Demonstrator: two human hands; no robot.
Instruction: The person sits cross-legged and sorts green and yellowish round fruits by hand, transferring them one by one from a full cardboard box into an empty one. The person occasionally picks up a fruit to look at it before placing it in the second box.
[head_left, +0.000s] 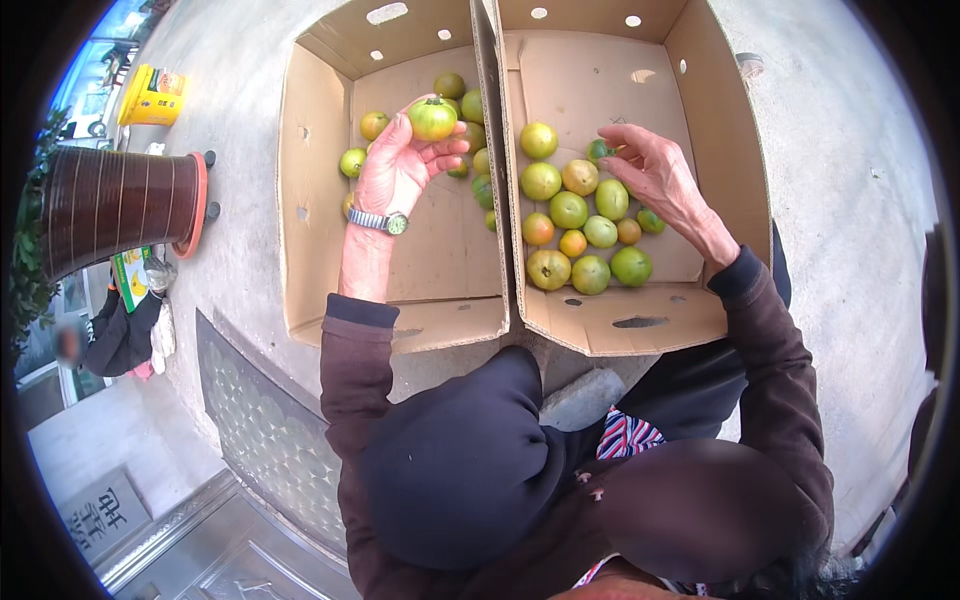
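Observation:
In the palm and fingers of my left hand (396, 166) rests a yellow-green tomato (433, 119), raised over the left cardboard box (420, 270). A wristwatch (388, 223) is on that wrist. My right hand (660, 169) reaches into the right cardboard box (600, 75), its thumb and fingertips around the right side of a small green tomato (598, 151). Below and left of it, several green, yellow and orange tomatoes lie close together, among them a large green tomato (631, 267). More tomatoes lie in the left box, one a green tomato (483, 192) by its right wall; my left hand hides some.
The boxes stand side by side before my knees. Under their near edge lies a grey stone block (583, 399). To the left are a brown ribbed planter (124, 206) on a wheeled base, a yellow bucket (154, 96), a doormat (266, 420) and a person (124, 334).

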